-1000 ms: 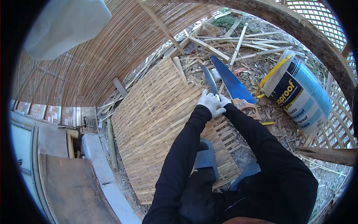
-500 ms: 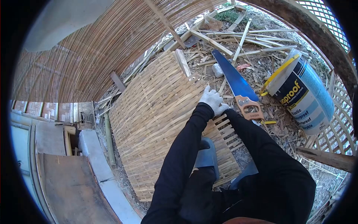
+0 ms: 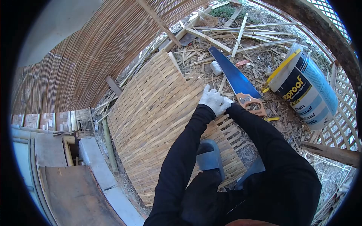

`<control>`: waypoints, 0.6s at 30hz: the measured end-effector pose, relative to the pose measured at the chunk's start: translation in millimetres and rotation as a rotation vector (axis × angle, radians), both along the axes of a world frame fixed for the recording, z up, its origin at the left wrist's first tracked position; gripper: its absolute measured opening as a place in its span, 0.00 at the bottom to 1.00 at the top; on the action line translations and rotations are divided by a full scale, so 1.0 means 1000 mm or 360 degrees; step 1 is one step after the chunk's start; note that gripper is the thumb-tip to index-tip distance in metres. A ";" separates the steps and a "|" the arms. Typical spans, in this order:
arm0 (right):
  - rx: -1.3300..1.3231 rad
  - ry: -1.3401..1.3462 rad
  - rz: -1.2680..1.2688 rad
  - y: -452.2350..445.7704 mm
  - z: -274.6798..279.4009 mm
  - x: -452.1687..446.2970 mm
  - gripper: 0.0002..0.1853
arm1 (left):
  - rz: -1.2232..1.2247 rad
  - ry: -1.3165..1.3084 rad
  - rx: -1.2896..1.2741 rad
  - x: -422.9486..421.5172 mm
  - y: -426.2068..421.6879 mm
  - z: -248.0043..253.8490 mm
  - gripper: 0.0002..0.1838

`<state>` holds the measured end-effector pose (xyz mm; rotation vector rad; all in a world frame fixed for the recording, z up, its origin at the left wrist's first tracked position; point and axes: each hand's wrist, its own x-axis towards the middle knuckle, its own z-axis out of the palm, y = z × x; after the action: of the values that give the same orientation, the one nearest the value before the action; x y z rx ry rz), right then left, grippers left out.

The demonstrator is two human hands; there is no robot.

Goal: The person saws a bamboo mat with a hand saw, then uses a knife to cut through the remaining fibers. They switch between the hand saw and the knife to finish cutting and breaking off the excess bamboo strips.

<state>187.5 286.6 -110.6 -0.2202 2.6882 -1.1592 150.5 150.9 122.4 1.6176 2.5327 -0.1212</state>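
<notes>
A large woven bamboo mat (image 3: 151, 124) lies on the ground, with loose open strips along its right edge. My left hand (image 3: 212, 100), in a white glove, is closed over that edge with its fingers curled. Right beside it, touching, is my right hand (image 3: 226, 104), also gloved and drawn in; the left hand and the black sleeve hide most of its fingers, and what they hold cannot be made out. A hand saw (image 3: 235, 77) with a blue blade and wooden handle lies just to the right of both hands. My sandalled foot (image 3: 209, 158) stands on the mat.
A tilted paint bucket (image 3: 307, 90) with a yellow rim stands at right by a lattice fence (image 3: 345, 109). Cut bamboo strips (image 3: 260, 37) and shavings litter the ground behind. A reed screen (image 3: 86, 60) hangs at upper left; concrete blocks (image 3: 92, 158) lie left.
My view has shifted slightly, so the mat and saw sit a little further left in it. Both hands stay together at the mat's edge; the left hand's fingers have moved slightly.
</notes>
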 end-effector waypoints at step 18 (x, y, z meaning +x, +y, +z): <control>0.0002 0.0507 -0.0458 -0.008 0.011 0.011 0.22 | -0.0092 0.0001 0.0300 -0.002 -0.004 0.002 0.24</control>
<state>198.5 278.3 -99.7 -0.0169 3.0795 -1.2964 148.6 146.9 123.9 1.7569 2.5660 0.1152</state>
